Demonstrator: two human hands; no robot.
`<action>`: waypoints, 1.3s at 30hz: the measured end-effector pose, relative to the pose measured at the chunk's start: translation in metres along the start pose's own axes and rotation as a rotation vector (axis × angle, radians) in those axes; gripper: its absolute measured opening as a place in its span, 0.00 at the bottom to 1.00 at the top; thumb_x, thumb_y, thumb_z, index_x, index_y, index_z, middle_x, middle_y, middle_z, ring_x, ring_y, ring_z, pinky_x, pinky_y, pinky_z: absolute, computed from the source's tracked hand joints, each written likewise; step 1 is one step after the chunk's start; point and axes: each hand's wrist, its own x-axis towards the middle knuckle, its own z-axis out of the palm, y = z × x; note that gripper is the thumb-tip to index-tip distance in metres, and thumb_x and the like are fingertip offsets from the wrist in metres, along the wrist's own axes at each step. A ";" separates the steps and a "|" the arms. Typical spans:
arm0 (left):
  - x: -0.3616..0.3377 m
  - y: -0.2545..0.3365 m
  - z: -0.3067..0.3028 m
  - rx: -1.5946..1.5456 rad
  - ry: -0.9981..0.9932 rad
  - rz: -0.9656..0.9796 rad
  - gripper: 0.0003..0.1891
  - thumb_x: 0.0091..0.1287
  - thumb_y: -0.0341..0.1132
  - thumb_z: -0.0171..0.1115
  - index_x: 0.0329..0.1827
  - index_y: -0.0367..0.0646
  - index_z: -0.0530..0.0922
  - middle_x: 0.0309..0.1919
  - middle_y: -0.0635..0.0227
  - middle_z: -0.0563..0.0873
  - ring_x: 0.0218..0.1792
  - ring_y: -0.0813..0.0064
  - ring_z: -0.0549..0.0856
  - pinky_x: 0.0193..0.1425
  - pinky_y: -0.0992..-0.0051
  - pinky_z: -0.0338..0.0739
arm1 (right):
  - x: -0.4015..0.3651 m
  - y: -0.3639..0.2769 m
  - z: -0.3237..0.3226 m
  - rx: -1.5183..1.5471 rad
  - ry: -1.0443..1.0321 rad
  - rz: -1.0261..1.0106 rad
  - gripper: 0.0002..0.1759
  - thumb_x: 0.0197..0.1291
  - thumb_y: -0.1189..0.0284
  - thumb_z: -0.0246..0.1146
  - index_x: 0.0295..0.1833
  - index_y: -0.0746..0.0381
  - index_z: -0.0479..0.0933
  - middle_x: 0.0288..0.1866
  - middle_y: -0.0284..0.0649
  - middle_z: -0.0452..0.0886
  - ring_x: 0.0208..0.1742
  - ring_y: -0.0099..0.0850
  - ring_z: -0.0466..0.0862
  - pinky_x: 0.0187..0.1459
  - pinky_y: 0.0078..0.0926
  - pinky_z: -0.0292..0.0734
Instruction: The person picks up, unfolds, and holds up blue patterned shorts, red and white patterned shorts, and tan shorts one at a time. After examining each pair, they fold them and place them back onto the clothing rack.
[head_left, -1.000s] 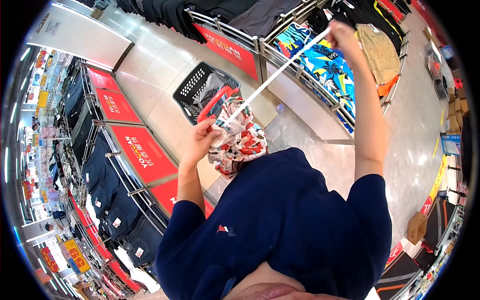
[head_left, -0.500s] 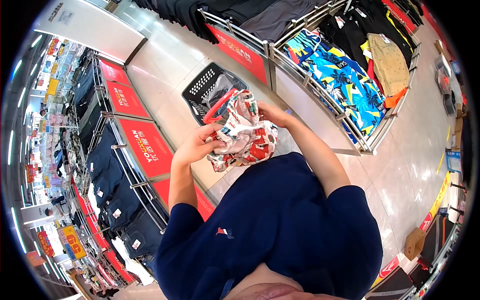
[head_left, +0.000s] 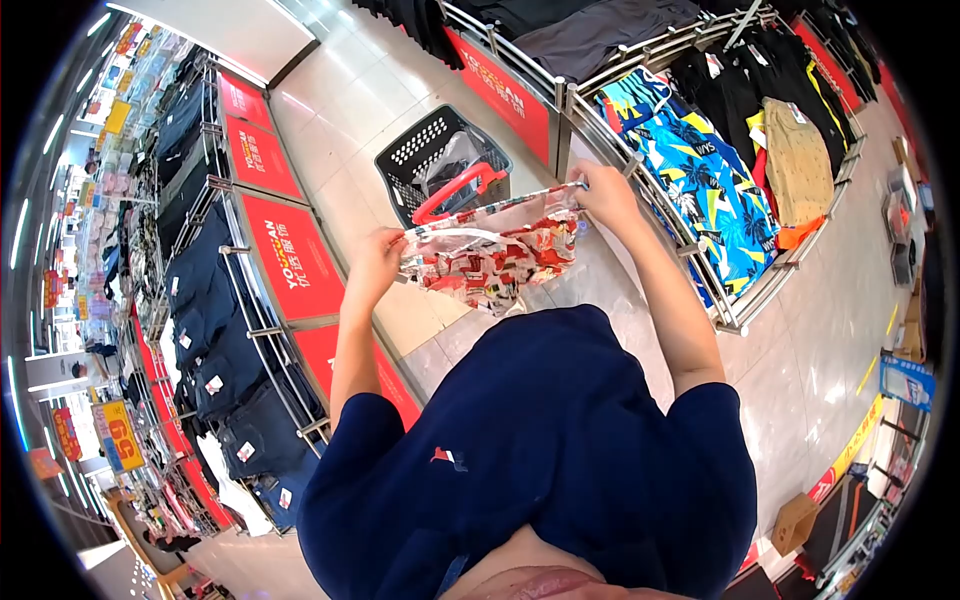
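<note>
My left hand [head_left: 376, 257] and my right hand [head_left: 603, 189] hold a pair of red-and-white printed shorts [head_left: 492, 250] stretched out by the waistband at chest height. Each hand grips one end of the waistband. The shorts hang flat between them, in front of my dark blue shirt. Behind the shorts on the floor stands a black shopping basket [head_left: 430, 150] with a red handle [head_left: 455, 190].
A metal-railed bin of blue tropical-print shorts [head_left: 700, 180] stands at the right, with beige and black garments beyond. Racks of dark clothes with red signs [head_left: 285, 265] line the left. Pale tiled floor runs between them. A cardboard box [head_left: 795, 520] sits low right.
One second ago my right hand was pulling a white drawstring high up out of the bunched shorts. It then came down to the bundle, and now both hands have spread the shorts wide.
</note>
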 end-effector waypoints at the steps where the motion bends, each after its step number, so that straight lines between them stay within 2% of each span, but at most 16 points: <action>1: -0.002 0.002 0.003 -0.003 0.004 -0.007 0.09 0.66 0.25 0.59 0.45 0.32 0.83 0.40 0.48 0.85 0.43 0.50 0.85 0.50 0.63 0.78 | -0.003 -0.003 -0.004 -0.126 0.028 -0.059 0.14 0.50 0.73 0.68 0.45 0.59 0.80 0.32 0.49 0.84 0.37 0.49 0.84 0.40 0.43 0.78; 2: -0.002 0.005 0.004 0.006 0.009 -0.003 0.08 0.65 0.25 0.59 0.44 0.32 0.83 0.39 0.49 0.85 0.43 0.50 0.85 0.50 0.63 0.78 | -0.004 -0.005 -0.008 -0.167 -0.007 -0.062 0.13 0.48 0.74 0.68 0.41 0.61 0.78 0.34 0.51 0.84 0.40 0.52 0.84 0.40 0.48 0.77; 5: -0.003 0.007 0.002 0.006 0.027 -0.001 0.09 0.62 0.22 0.60 0.44 0.33 0.83 0.39 0.51 0.84 0.43 0.52 0.85 0.49 0.62 0.78 | -0.010 0.006 -0.014 -0.258 -0.023 -0.149 0.13 0.48 0.77 0.67 0.41 0.61 0.77 0.34 0.50 0.84 0.41 0.52 0.84 0.41 0.48 0.76; 6: -0.005 0.005 0.000 -0.003 0.028 -0.018 0.10 0.60 0.20 0.59 0.45 0.34 0.83 0.39 0.51 0.84 0.43 0.53 0.85 0.49 0.63 0.79 | -0.015 -0.007 -0.025 -0.319 -0.092 -0.070 0.12 0.47 0.80 0.66 0.40 0.61 0.76 0.37 0.49 0.83 0.44 0.51 0.83 0.42 0.47 0.76; 7: -0.005 0.004 -0.001 -0.011 0.030 -0.035 0.12 0.59 0.18 0.59 0.45 0.34 0.82 0.40 0.52 0.84 0.43 0.54 0.85 0.49 0.64 0.79 | -0.020 -0.008 -0.029 -0.322 -0.099 -0.080 0.12 0.47 0.80 0.66 0.40 0.61 0.76 0.37 0.49 0.83 0.44 0.51 0.83 0.42 0.47 0.76; 9: -0.007 0.002 -0.005 -0.019 0.021 -0.053 0.13 0.57 0.17 0.59 0.45 0.34 0.82 0.40 0.52 0.84 0.43 0.54 0.85 0.49 0.65 0.79 | -0.032 -0.003 -0.037 -0.379 0.006 -0.152 0.13 0.46 0.82 0.65 0.40 0.61 0.75 0.39 0.46 0.81 0.46 0.49 0.82 0.43 0.44 0.76; 12: -0.009 0.009 -0.013 -0.022 0.007 -0.085 0.15 0.56 0.16 0.59 0.46 0.34 0.82 0.41 0.52 0.84 0.44 0.55 0.86 0.49 0.66 0.79 | -0.045 -0.008 -0.052 -0.349 0.003 -0.146 0.10 0.48 0.81 0.61 0.38 0.60 0.76 0.40 0.45 0.80 0.48 0.48 0.81 0.45 0.45 0.76; 17: -0.009 -0.002 -0.015 -0.067 -0.048 -0.148 0.16 0.56 0.15 0.58 0.47 0.34 0.82 0.42 0.54 0.86 0.44 0.58 0.87 0.49 0.68 0.80 | -0.050 -0.003 -0.068 -0.272 -0.066 -0.062 0.11 0.46 0.84 0.62 0.38 0.61 0.75 0.39 0.44 0.80 0.46 0.48 0.81 0.44 0.43 0.75; 19: -0.007 -0.007 -0.017 -0.204 -0.079 -0.241 0.17 0.57 0.14 0.56 0.48 0.35 0.81 0.42 0.57 0.88 0.44 0.65 0.87 0.50 0.70 0.80 | -0.052 -0.002 -0.072 -0.240 -0.066 -0.036 0.11 0.47 0.83 0.62 0.37 0.61 0.75 0.38 0.45 0.80 0.45 0.48 0.81 0.43 0.42 0.75; 22: -0.005 -0.012 -0.022 -0.271 -0.109 -0.224 0.17 0.59 0.14 0.53 0.49 0.35 0.81 0.41 0.60 0.88 0.45 0.71 0.86 0.50 0.73 0.79 | -0.054 -0.012 -0.083 -0.228 -0.074 0.004 0.11 0.47 0.83 0.63 0.38 0.61 0.75 0.39 0.45 0.80 0.44 0.47 0.82 0.43 0.41 0.76; 25: -0.001 -0.015 -0.028 -0.317 -0.155 -0.233 0.18 0.59 0.13 0.51 0.51 0.34 0.80 0.41 0.61 0.88 0.46 0.73 0.85 0.50 0.75 0.79 | -0.053 -0.008 -0.088 -0.210 -0.057 0.011 0.12 0.46 0.83 0.63 0.39 0.61 0.74 0.39 0.45 0.81 0.44 0.47 0.82 0.42 0.40 0.75; 28: 0.002 -0.016 -0.033 -0.394 -0.163 -0.203 0.19 0.60 0.13 0.49 0.52 0.34 0.79 0.40 0.63 0.87 0.45 0.74 0.85 0.49 0.76 0.79 | -0.051 -0.009 -0.100 -0.178 -0.088 0.108 0.13 0.47 0.83 0.63 0.40 0.62 0.72 0.38 0.46 0.82 0.43 0.47 0.82 0.42 0.38 0.74; 35: 0.008 -0.021 -0.037 -0.416 -0.114 -0.209 0.19 0.60 0.12 0.48 0.51 0.34 0.79 0.39 0.64 0.85 0.42 0.75 0.83 0.46 0.77 0.79 | -0.054 -0.001 -0.115 -0.137 -0.158 0.105 0.13 0.45 0.85 0.62 0.39 0.63 0.71 0.34 0.47 0.80 0.40 0.46 0.81 0.40 0.38 0.73; 39: 0.008 -0.024 -0.040 -0.421 -0.087 -0.238 0.19 0.58 0.12 0.48 0.50 0.34 0.79 0.39 0.64 0.85 0.42 0.77 0.83 0.44 0.78 0.77 | -0.063 0.009 -0.121 -0.133 -0.088 0.080 0.14 0.44 0.87 0.61 0.38 0.63 0.70 0.34 0.47 0.80 0.38 0.46 0.81 0.40 0.36 0.73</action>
